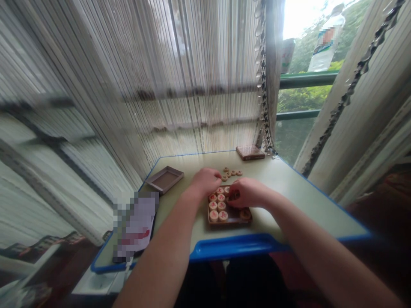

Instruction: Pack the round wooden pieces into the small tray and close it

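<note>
- While holding right hand (pixel 248 193) curled over tray (pixel 235 211), apparently seating game pieces (pixel 221 205); cannot tell grip.
- With left hand (pixel 206 182) half-closed beside loose pieces (pixel 233 173) beyond tray, cannot tell hold.
- Next, probably: lower piece flat into bare space.

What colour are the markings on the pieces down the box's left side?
Red, on pale round pieces; seen in the head view.

The round pale red-marked discs (pixel 221 206) look like smooth wood; the blue-edged pale table (pixel 302 192) looks smooth, its long blue front trough (pixel 236 247) glossy plastic.
</note>
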Demonstrator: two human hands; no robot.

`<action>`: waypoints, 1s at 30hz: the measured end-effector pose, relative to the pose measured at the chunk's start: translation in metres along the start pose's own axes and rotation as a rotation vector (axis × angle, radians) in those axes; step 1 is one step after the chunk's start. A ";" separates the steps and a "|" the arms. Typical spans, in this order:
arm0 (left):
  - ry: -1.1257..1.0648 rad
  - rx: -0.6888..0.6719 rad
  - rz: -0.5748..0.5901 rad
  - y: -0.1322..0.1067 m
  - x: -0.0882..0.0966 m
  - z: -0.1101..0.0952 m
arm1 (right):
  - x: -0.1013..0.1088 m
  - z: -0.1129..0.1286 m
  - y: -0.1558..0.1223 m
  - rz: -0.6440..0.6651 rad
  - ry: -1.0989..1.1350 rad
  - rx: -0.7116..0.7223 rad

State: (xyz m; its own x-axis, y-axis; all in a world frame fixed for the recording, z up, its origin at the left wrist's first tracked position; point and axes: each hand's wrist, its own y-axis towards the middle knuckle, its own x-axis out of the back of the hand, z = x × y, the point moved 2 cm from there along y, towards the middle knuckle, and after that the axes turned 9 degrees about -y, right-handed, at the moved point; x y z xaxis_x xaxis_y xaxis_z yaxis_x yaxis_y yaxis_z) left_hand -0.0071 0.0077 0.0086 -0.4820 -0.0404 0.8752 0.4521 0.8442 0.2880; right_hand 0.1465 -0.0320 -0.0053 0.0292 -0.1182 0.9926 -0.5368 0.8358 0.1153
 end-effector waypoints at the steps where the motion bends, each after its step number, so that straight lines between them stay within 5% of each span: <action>1: -0.057 -0.036 0.017 0.000 0.000 -0.002 | -0.001 -0.001 0.000 0.002 -0.004 -0.005; 7: -0.179 -0.169 0.173 -0.004 -0.003 -0.012 | -0.002 -0.002 0.000 0.005 -0.004 0.028; 16: -0.150 -0.196 0.241 -0.004 -0.010 -0.008 | -0.003 -0.002 -0.001 -0.007 -0.027 -0.010; 30: -0.159 -0.131 0.161 -0.001 -0.003 -0.014 | 0.000 -0.002 -0.002 0.005 -0.056 -0.045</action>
State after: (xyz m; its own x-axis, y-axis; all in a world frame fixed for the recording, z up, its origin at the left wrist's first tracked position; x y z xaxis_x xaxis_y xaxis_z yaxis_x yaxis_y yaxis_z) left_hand 0.0042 -0.0004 0.0113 -0.5034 0.1819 0.8447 0.6209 0.7560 0.2072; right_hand 0.1491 -0.0325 -0.0053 -0.0214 -0.1426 0.9895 -0.4983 0.8596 0.1131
